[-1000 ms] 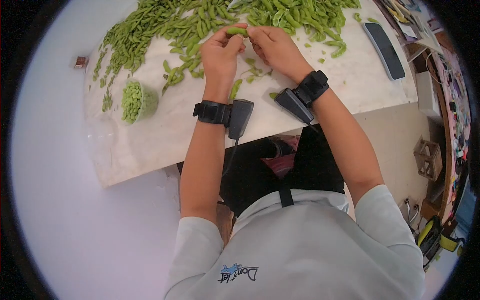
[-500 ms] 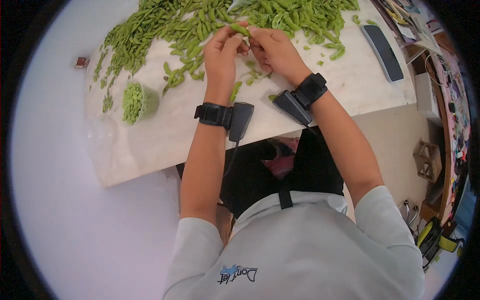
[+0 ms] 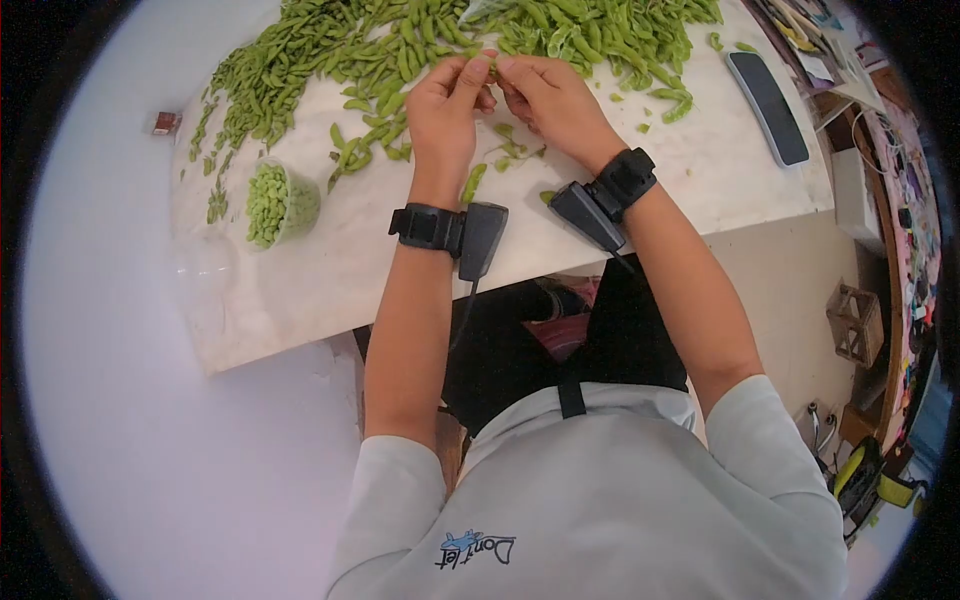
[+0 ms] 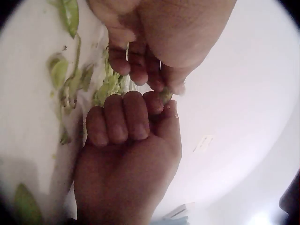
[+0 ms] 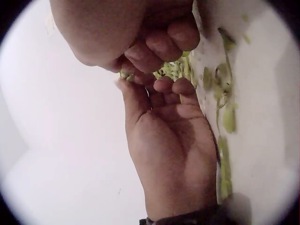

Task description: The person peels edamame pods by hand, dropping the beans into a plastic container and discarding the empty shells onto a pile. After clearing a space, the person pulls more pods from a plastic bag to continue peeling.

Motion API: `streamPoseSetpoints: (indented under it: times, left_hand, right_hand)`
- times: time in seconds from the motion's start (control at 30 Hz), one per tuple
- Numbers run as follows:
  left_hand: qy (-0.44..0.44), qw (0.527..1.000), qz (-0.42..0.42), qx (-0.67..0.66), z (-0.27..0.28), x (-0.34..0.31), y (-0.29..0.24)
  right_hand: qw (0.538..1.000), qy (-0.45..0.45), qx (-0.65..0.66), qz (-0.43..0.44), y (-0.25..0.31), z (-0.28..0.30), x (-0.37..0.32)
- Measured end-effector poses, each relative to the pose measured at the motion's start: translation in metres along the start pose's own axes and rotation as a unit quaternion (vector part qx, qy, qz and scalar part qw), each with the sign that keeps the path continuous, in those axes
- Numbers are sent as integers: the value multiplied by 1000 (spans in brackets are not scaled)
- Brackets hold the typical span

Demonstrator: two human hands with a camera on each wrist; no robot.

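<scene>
Both hands meet fingertip to fingertip over the table. The left hand and the right hand pinch one green soybean pod between thumbs and forefingers. Most of the pod is hidden behind the fingers; only a small green end shows in the right wrist view. In the left wrist view, the right hand's other fingers are curled toward its palm. Past the hands, a heap of pods spreads over the table, with emptied-looking, paler pods piled on the right.
A clear cup of shelled green beans stands left on the white table. Loose pods and scraps lie below the hands. A phone rests near the right edge, beside a cluttered shelf.
The pod, seen lengthwise between the hands earlier, tilted and is now mostly covered by the fingers. The left thumb has moved up onto it, and the fingertips are closer together.
</scene>
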State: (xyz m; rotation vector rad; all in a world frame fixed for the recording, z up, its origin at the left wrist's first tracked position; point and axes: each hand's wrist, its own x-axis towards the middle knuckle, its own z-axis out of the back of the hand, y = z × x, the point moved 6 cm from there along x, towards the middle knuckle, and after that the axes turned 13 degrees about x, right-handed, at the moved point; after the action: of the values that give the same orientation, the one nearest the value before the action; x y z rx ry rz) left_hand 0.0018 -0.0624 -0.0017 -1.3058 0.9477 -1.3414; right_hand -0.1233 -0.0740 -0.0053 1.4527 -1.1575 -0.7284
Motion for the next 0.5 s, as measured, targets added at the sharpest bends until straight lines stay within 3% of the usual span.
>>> streamPoseSetpoints:
  times: [0.33,0.43,0.5]
  left_hand:
    - [27,998,-42,-24,-6,-1,-9]
    - [13,999,-49,-20,-4,-3,-11]
    - [5,999,-52,-6,-3,-3,-12]
  right_hand:
    - [999,-25,12,-20,5,4,-3]
    - [999,-23,-34,30,11,5,-3]
    - [1000,-22,-5,-1,8,7,-2]
